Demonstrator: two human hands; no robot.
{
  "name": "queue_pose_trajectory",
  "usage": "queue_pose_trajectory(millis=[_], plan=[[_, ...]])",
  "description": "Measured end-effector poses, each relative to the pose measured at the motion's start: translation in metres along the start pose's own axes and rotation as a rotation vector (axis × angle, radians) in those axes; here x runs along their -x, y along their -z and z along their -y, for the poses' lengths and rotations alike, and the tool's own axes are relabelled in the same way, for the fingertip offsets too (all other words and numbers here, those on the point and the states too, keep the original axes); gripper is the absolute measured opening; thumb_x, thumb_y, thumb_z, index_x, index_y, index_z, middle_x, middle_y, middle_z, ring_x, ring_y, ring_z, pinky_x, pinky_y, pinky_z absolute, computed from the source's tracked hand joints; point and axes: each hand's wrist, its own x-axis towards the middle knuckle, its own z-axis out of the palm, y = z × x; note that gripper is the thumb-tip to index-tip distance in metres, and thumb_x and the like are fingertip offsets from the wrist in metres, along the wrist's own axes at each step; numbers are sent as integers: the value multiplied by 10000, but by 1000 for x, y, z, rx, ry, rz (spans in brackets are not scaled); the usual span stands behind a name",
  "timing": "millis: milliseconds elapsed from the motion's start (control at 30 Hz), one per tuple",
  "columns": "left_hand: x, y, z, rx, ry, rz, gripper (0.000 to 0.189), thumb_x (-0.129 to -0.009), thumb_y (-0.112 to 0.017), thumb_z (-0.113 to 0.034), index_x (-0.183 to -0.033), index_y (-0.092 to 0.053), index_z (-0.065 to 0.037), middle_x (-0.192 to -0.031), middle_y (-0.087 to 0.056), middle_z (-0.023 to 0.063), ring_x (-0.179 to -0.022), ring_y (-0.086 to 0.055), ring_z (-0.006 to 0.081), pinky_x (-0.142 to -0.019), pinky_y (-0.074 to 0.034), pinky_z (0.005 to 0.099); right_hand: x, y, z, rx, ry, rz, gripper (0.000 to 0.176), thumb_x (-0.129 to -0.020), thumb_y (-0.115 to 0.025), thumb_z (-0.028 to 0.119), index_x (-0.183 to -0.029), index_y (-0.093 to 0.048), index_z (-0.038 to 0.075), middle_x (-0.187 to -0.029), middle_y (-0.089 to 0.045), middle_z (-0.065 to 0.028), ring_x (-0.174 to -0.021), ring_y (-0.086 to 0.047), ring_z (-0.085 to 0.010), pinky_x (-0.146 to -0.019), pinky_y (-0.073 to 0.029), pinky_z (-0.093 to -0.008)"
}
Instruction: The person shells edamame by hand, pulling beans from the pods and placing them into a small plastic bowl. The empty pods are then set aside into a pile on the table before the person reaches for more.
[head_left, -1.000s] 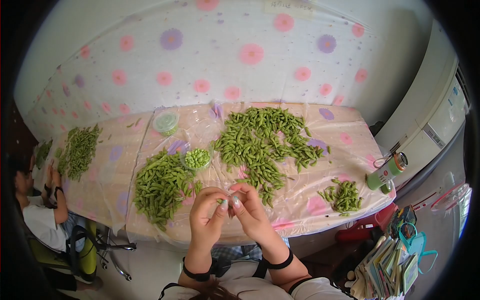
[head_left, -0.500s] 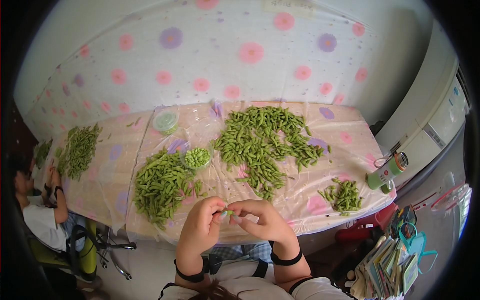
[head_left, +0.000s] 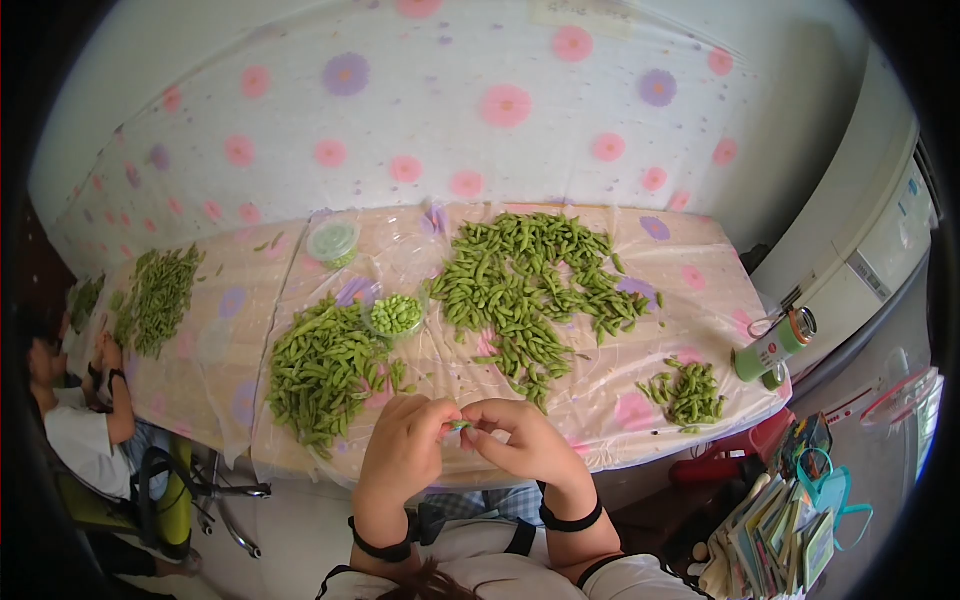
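Between my two hands, over the table's front edge, is a small green edamame pod (head_left: 459, 425). My left hand (head_left: 408, 440) pinches one end of it, and my right hand (head_left: 522, 437) pinches the other. Ahead and to the left, a clear tub (head_left: 396, 316) holds shelled green beans. A heap of pods (head_left: 322, 375) lies beside that tub, left of my hands. The largest spread of pods (head_left: 535, 285) covers the middle of the table, beyond my hands. On the right sits a small pile of pods (head_left: 690, 393).
A lidded tub (head_left: 333, 243) stands at the back. A green bottle (head_left: 775, 345) is near the table's right end, with a stack of books (head_left: 770, 540) below it. At the far left, another person (head_left: 95, 420) sits by more pods (head_left: 160, 300).
My left fingers have curled in closer around the pod, and my right fingers have shifted slightly. The piles, tubs and bottle stay where they were.
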Motion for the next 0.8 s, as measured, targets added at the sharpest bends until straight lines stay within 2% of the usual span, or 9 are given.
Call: queue_pose_trajectory(millis=[67,133,267,333,367,433,567,733,800], plan=[[0,-2,3,0,16,24,336,-668,-520,95,-965,-534,-64,-722,-569,84,-718,-533,298,-689,-405,381,-1,2,2,60,29,-2,205,-782,-556,58,-966,-598,-20,-758,-605,-109,-711,-588,-208,-621,-463,-306],[0,-6,6,36,-8,7,354,-652,-505,105,-963,-532,-61,-722,-564,82,-717,-529,301,-705,-401,379,-3,4,5,380,164,-20,170,-775,-561,7,-928,-612,-43,-728,-610,-117,-629,-563,-174,-585,-453,-302],[-2,-10,7,79,-3,17,372,-637,-490,119,-964,-530,-54,-742,-563,91,-722,-530,301,-698,-409,379,-3,6,2,344,192,-53,168,-753,-568,11,-904,-618,-44,-689,-578,-121,-599,-533,-187,-556,-431,-313],[0,-17,13,276,44,-3,242,-738,-447,112,-928,-506,-24,-799,-519,76,-695,-500,202,-700,-405,283,-2,8,2,249,167,-56,162,-752,-569,10,-892,-624,-51,-668,-573,-110,-602,-539,-183,-553,-430,-300],[3,-22,18,277,43,-3,242,-738,-447,112,-928,-506,-24,-799,-519,76,-695,-500,202,-700,-405,283,-2,9,0,250,166,-57,162,-752,-569,10,-892,-624,-51,-668,-573,-110,-602,-539,-183,-553,-430,-300],[9,-29,25,755,325,57,186,-833,-453,78,-983,-480,-29,-867,-486,33,-738,-462,115,-702,-388,233,-2,10,-4,224,144,-40,174,-752,-568,0,-905,-626,-61,-658,-574,-93,-592,-534,-164,-556,-430,-282],[8,-29,24,844,340,92,128,-907,-463,-11,-1032,-454,-36,-852,-440,1,-749,-420,81,-687,-373,221,0,10,-6,150,95,-30,185,-772,-549,-10,-932,-628,-61,-662,-588,-70,-594,-530,-121,-556,-428,-256],[6,-30,23,897,381,133,139,-967,-456,-167,-1035,-451,-46,-827,-409,-6,-707,-380,67,-643,-338,205,3,12,-12,-238,-91,73,231,-838,-506,-2,-1023,-634,-52,-666,-585,-31,-616,-529,-82,-559,-413,-231],[8,-35,25,927,382,108,114,-958,-447,-111,-1050,-447,-43,-844,-449,12,-721,-429,81,-670,-372,221,3,11,-13,-314,-117,55,233,-849,-499,-2,-1033,-633,-53,-661,-582,-30,-610,-523,-82,-558,-407,-229]])
